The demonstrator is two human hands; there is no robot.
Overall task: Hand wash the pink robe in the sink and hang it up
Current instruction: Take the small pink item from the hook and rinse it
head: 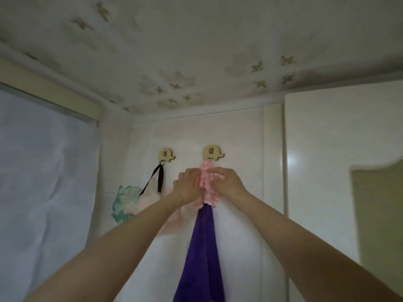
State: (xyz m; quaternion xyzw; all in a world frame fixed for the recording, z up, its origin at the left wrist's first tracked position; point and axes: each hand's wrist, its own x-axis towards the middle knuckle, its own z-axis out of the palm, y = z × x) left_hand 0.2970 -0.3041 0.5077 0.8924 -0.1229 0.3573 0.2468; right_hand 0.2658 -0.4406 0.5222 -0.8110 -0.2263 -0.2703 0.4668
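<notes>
A bunched piece of pink fluffy robe (206,182) hangs from the right elephant-shaped wall hook (212,152). My left hand (188,185) grips it from the left and my right hand (229,183) grips it from the right, just below the hook. A purple cloth (201,253) hangs straight down beneath the pink bundle. Whether it is on the same hook is hidden by my hands.
A second elephant hook (166,154) to the left carries a black strap (153,179) with a pale pink and green bag (126,203). A frosted window (43,182) is at the left, a glossy white panel (327,160) at the right, and the patterned ceiling close above.
</notes>
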